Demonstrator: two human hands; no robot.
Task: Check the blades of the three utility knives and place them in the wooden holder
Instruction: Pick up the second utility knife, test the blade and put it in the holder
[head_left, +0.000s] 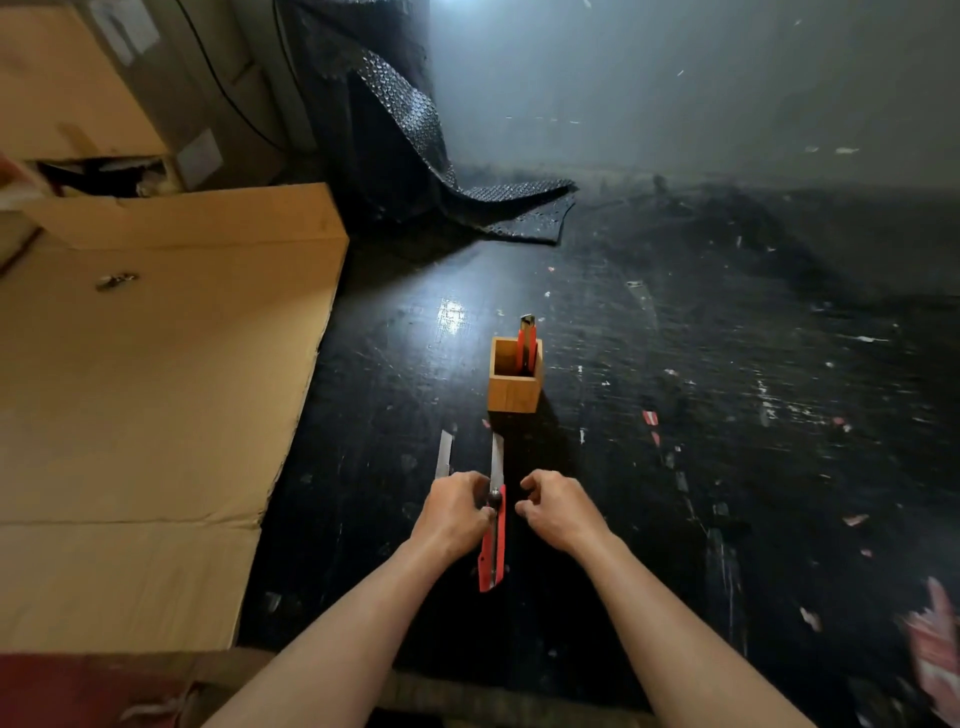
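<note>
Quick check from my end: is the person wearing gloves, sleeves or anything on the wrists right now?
No. Both forearms are bare up to the bottom edge of the picture, with no sleeve showing. The left hand and right hand have no gloves, and no watch, band or ring is visible.

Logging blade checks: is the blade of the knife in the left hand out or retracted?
Out: the blade extends well past the red utility knife body, toward the wooden holder.

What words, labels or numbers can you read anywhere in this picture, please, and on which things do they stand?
None can be read.
White labels on the cardboard boxes: too blurred to read.
Red utility knife under the left hand: no print shows.
Wooden holder: plain, no marking.
</note>
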